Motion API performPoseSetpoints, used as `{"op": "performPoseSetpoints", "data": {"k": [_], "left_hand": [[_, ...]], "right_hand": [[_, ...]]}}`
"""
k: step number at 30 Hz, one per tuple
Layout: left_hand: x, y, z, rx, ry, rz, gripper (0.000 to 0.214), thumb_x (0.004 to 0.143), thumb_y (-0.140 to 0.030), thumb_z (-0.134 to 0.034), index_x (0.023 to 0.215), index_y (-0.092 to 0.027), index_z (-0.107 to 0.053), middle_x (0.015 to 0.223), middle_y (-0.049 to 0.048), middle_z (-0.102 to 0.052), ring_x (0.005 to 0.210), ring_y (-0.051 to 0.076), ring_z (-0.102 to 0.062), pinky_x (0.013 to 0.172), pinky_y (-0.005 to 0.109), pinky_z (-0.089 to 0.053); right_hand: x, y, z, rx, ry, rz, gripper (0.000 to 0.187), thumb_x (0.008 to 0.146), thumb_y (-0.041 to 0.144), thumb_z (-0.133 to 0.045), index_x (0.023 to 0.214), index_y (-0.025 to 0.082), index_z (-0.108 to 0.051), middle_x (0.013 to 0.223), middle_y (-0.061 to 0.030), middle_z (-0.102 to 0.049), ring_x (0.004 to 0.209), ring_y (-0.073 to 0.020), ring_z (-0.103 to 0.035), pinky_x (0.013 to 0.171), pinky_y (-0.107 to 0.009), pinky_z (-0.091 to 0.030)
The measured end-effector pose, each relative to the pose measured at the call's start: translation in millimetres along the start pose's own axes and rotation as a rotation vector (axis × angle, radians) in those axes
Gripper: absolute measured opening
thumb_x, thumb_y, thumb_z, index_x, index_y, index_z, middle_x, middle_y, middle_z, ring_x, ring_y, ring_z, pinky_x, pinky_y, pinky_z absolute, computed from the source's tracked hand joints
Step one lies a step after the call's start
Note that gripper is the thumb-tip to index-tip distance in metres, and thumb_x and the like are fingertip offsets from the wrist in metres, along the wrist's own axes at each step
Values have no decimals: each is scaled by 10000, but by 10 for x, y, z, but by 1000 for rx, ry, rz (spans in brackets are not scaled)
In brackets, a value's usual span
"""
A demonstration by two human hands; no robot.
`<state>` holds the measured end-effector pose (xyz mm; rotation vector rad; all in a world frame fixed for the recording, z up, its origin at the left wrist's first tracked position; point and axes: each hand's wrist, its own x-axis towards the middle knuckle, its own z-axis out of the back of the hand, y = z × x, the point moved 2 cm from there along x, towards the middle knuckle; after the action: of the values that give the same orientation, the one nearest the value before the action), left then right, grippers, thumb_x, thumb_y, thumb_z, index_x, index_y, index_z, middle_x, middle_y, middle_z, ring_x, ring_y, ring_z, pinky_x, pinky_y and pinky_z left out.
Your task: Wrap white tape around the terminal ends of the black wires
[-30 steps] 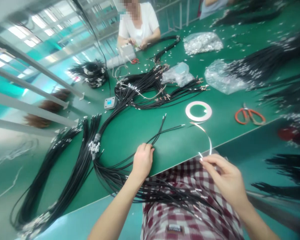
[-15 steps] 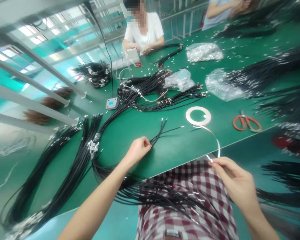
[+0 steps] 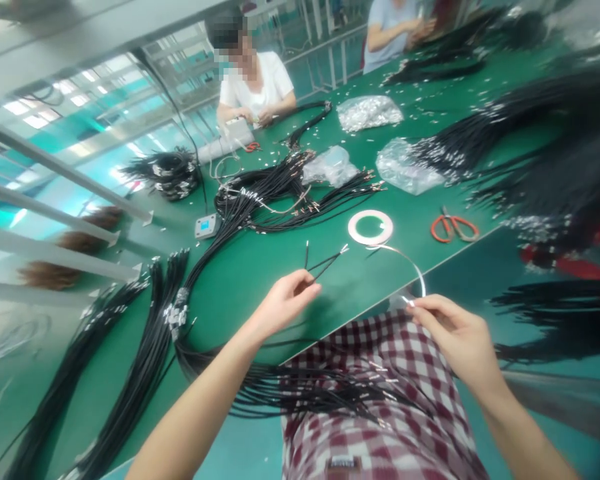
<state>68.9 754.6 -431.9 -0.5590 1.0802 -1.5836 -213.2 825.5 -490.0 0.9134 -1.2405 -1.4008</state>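
Observation:
My left hand [image 3: 285, 305] pinches several thin black cables [image 3: 325, 263], whose metal-tipped ends stick out past its fingers over the green workbench [image 3: 260, 280]. These cables run back to a long black cable bundle [image 3: 300, 393] that hangs across my lap. My right hand [image 3: 455, 330] is shut on the end of a shiny metal foil strip [image 3: 411, 265]. The strip arcs up from a pale foil tape roll [image 3: 371, 227] lying on the bench. The pinched strip end is partly hidden by my fingers.
Orange-handled scissors [image 3: 454, 229], plastic bags of metal parts [image 3: 369, 112], and heaps of black cables [image 3: 260, 193] lie on the bench. A small digital meter [image 3: 205, 227] sits among them. A co-worker [image 3: 253, 90] works across the bench, and another person [image 3: 393, 30] sits farther along.
The whole view has swung, shifting the bench left and up. My left hand has pulled back slightly from the bench, holding the cable ends. My right hand still holds the foil strip.

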Motion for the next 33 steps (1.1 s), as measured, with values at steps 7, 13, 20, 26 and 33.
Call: {"op": "performPoseSetpoints", "data": {"k": [7,13,20,26,33], "left_hand": [[-385,-551,-514,-425,430,-14,299,923,-376,-607,1168,-206,-628,697,-10,-492,589,114,-396,534,228,-316],[-653,-104,-892,-907,374,327,309,851,-428,-708,823,-127,-645,559,-58,-398,455,36,-217,453,206,-145],[-849,155,-1012,-1107,247,402,228,794,-272,-775,881,-88,-671,619,-40,-423,498,26,-302,486,189,-203],[-859,111,-1030,-1116,193,343,242,889,-363,-678,991,-144,-680,661,-36,-452,459,14,-265,469,199,-164],[-853,146,-1016,-1024,90,288,240,874,-356,-696,876,-117,-686,629,-31,-453,496,35,-331,488,190,-252]], "right_hand": [[-63,84,1,101,-12,-62,137,819,339,-752,834,204,-737,792,-34,-715,681,-175,-673,684,-300,-566],[-193,149,-166,173,111,-64,55,836,272,-744,838,217,-743,829,-17,-710,717,-157,-663,694,-283,-534],[-305,240,-371,127,369,-76,71,879,251,-685,840,210,-728,826,-14,-695,717,-152,-615,636,-284,-459],[-307,298,-421,95,371,-23,61,885,224,-680,858,212,-733,872,-18,-713,768,-156,-642,669,-284,-478],[-352,386,-394,-8,450,-23,87,900,205,-671,850,213,-743,802,4,-715,731,-133,-644,632,-260,-463]]}}
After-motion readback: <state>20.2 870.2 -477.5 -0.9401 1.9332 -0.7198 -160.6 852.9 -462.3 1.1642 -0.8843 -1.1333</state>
